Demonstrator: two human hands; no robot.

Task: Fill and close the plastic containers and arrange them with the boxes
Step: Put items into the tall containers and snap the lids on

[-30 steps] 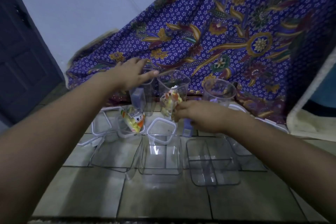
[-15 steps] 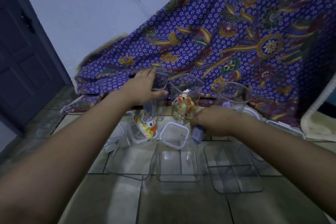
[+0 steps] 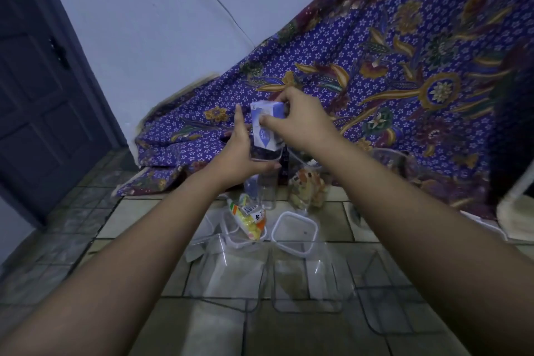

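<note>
My right hand (image 3: 300,121) pinches a small blue and white box (image 3: 267,124) and holds it over the mouth of a tall clear container (image 3: 267,179). My left hand (image 3: 241,153) grips that container near its rim, with the forefinger raised. Another small blue box sits low inside it. To its right stands a second clear container (image 3: 307,185) with colourful snack packets in it. A third clear container (image 3: 390,159) stands further right, partly hidden by my right forearm. A loose orange and yellow snack packet (image 3: 250,217) lies in front on a white-rimmed lid.
A square white-rimmed lid (image 3: 294,233) lies on the tiled floor. Clear flat boxes (image 3: 306,280) sit in a row nearer to me. A purple flowered cloth (image 3: 404,66) drapes behind the containers. A dark door (image 3: 37,81) stands at the left.
My right hand rose from the floor with the small blue box and now holds it over the left container. My left hand stays on that container. The camera view tilted up.
</note>
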